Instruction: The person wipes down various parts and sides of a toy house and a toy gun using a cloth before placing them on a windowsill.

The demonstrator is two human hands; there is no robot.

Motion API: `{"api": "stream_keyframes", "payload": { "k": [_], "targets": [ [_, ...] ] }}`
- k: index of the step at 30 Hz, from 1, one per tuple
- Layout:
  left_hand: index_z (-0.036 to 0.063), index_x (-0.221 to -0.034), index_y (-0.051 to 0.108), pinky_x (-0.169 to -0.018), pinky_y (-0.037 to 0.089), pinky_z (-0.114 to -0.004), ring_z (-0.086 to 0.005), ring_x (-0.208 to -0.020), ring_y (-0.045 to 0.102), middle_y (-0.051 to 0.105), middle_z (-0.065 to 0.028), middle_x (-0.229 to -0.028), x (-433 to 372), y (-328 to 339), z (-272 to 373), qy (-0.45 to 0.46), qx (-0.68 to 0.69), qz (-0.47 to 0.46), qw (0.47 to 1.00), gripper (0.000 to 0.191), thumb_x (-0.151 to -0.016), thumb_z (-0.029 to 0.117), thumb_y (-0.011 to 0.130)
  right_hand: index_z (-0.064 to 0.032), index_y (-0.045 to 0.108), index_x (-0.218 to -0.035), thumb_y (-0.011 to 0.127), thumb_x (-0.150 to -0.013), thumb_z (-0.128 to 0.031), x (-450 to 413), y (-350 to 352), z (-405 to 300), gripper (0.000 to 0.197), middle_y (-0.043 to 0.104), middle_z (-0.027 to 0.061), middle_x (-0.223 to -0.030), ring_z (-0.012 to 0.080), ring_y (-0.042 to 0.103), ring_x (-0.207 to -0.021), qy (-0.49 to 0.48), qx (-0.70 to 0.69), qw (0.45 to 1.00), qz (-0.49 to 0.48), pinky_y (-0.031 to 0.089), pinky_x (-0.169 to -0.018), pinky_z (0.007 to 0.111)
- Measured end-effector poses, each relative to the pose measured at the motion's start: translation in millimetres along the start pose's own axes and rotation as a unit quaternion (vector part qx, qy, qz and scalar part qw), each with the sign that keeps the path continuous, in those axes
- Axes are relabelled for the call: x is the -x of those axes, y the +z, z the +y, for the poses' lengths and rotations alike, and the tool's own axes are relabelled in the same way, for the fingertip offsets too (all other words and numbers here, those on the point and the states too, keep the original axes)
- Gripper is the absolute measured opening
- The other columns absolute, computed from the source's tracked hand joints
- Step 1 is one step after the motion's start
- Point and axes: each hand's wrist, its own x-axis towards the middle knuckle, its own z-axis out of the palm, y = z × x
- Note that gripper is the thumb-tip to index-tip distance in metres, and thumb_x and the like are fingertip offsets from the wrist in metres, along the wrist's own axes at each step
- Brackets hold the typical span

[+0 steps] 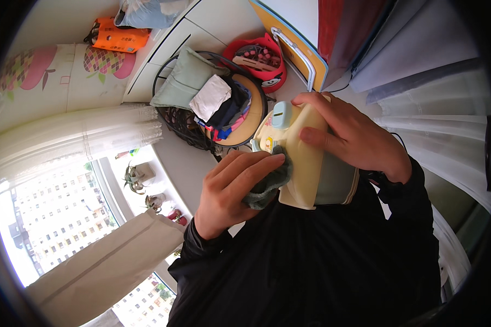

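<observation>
A pale yellow plastic container (305, 163) with a light blue latch or button, a small cartoon picture and a greyish see-through part is held up in front of my chest. My right hand (343, 131) grips it from above and the side, the thumb on its yellow face. My left hand (237, 184) holds a bunched dark green cloth (268, 184) against the container's left edge, fingers laid over the cloth. What the container has inside cannot be seen.
Beyond my hands stands a round chair (235, 131) with folded clothes (225, 104) and a pale green cushion (186, 77). Behind it are a red basket (280, 75) and a folded table (317, 61). Potted plants (141, 175) line the windowsill at left; sheer curtains (433, 126) hang at right.
</observation>
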Motion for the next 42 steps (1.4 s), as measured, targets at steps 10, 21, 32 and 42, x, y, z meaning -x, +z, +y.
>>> {"api": "stream_keyframes", "payload": {
  "k": [10, 21, 32, 42],
  "targets": [
    [0.0016, -0.108, 0.077, -0.076, 0.060, -0.037, -0.0282, -0.093, 0.071, 0.073, -0.0112, -0.120, 15, -4, 22, 0.011, -0.044, -0.101, 0.994, 0.046, -0.063, 0.003, 0.086, -0.0135, 0.054, -0.141, 0.053, -0.105, -0.063, -32, 32, 1, 0.062, 0.067, 0.0315, -0.110, 0.0483, 0.067, -0.102, -0.029, 0.094, 0.995, 0.024, 0.053, -0.091, 0.055],
    [0.0027, -0.109, 0.075, -0.072, 0.059, -0.039, -0.0287, -0.085, 0.070, 0.071, -0.0107, -0.109, 19, -1, 7, 0.024, -0.066, -0.109, 0.992, 0.046, -0.064, 0.006, 0.084, -0.0122, 0.051, -0.139, 0.053, -0.105, -0.061, -46, 51, -15, 0.059, 0.065, 0.0283, -0.120, 0.0465, 0.064, -0.113, -0.005, 0.197, 0.980, -0.017, 0.050, -0.096, 0.053],
    [0.0023, -0.103, 0.070, -0.072, 0.059, -0.032, -0.0216, -0.086, 0.067, 0.066, -0.0081, -0.104, 13, 5, 17, 0.077, -0.111, -0.138, 0.981, 0.029, -0.075, 0.007, 0.073, -0.0121, 0.052, -0.137, 0.053, -0.105, -0.061, -45, 59, -12, 0.058, 0.066, 0.0259, -0.112, 0.0428, 0.067, -0.104, -0.053, 0.243, 0.968, 0.019, 0.053, -0.085, 0.053],
    [0.0029, -0.103, 0.071, -0.068, 0.059, -0.038, -0.0258, -0.086, 0.069, 0.070, -0.0086, -0.104, -4, 6, 6, 0.059, -0.160, -0.131, 0.977, 0.035, -0.071, 0.011, 0.081, -0.0141, 0.051, -0.140, 0.057, -0.105, -0.055, -46, 53, -10, 0.054, 0.066, 0.0266, -0.112, 0.0448, 0.066, -0.106, -0.014, 0.240, 0.971, 0.002, 0.053, -0.088, 0.052]
  ]
}}
